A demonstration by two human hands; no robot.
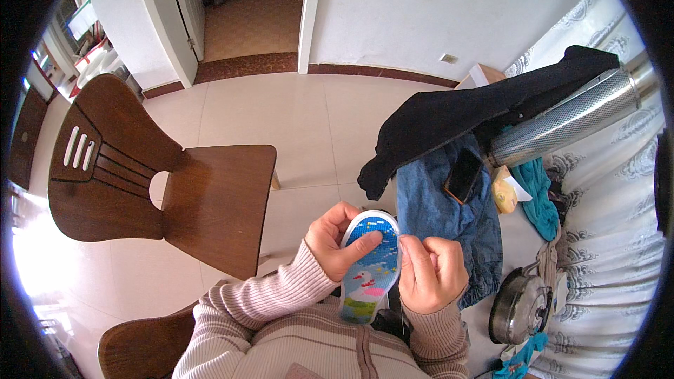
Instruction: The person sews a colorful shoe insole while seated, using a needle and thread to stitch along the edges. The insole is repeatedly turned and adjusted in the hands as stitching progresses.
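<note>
The left hand grips an insole by its upper left edge, thumb pressed on the blue patterned face, other fingers curled behind. The insole is held in front of the striped sweater. The right hand has its thumb and forefinger pinched together at the insole's right edge; I cannot tell what is between them. 1 phone lies near the upper right corner of the denim.
</note>
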